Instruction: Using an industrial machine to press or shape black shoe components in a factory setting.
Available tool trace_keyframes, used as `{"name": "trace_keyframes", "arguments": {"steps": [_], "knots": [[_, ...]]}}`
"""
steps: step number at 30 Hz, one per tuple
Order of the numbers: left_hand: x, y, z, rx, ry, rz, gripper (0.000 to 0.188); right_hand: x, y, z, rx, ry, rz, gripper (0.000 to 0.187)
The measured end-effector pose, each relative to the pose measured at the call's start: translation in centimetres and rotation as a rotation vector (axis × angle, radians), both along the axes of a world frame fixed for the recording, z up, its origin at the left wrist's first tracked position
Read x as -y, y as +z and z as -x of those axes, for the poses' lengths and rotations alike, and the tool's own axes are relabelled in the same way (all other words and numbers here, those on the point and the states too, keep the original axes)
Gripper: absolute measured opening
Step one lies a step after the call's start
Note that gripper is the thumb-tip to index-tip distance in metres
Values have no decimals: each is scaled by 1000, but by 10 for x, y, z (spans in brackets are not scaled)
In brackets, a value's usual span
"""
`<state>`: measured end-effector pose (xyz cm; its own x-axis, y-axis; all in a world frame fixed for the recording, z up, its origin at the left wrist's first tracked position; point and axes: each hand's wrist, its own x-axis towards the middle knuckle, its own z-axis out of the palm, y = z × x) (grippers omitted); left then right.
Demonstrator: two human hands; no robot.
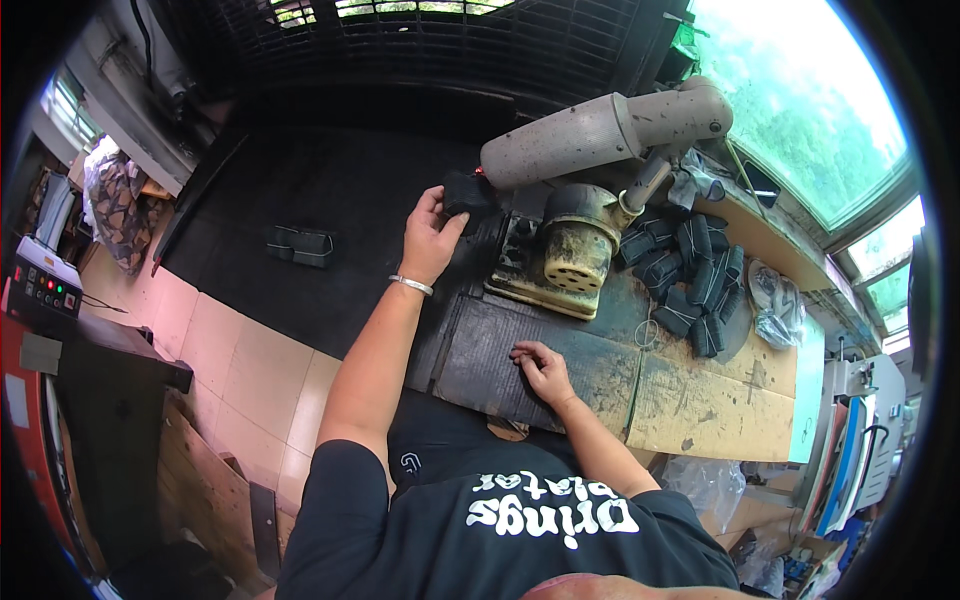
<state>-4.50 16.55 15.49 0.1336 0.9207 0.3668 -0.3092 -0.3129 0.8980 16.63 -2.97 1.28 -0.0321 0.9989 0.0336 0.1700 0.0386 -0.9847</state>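
Note:
My left hand (430,238), with a silver bracelet on the wrist, grips a small black block (466,193) and holds it up against the left end of a dusty grey machine (590,135). My right hand (540,367) rests fingers-down on the dark, stained worktop (560,375), holding nothing that I can see. A yellowed round motor housing (577,245) with a perforated face sits between the two hands on a metal base.
Several bundles of black pieces (690,275) tied with bands are piled at the right of the machine. Plastic bags (775,300) lie beyond them. A control box with lit buttons (45,290) stands at far left. Another black bundle (300,245) lies on the dark floor mat.

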Motion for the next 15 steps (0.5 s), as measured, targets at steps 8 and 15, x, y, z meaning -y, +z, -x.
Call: {"name": "trace_keyframes", "arguments": {"steps": [8,15], "knots": [[-17,14,-2,-99,207,3,44,1,-1,1,28,-8,-22,20],[-26,21,-10,-97,253,-23,44,1,2,0,65,-6,-39,20]]}}
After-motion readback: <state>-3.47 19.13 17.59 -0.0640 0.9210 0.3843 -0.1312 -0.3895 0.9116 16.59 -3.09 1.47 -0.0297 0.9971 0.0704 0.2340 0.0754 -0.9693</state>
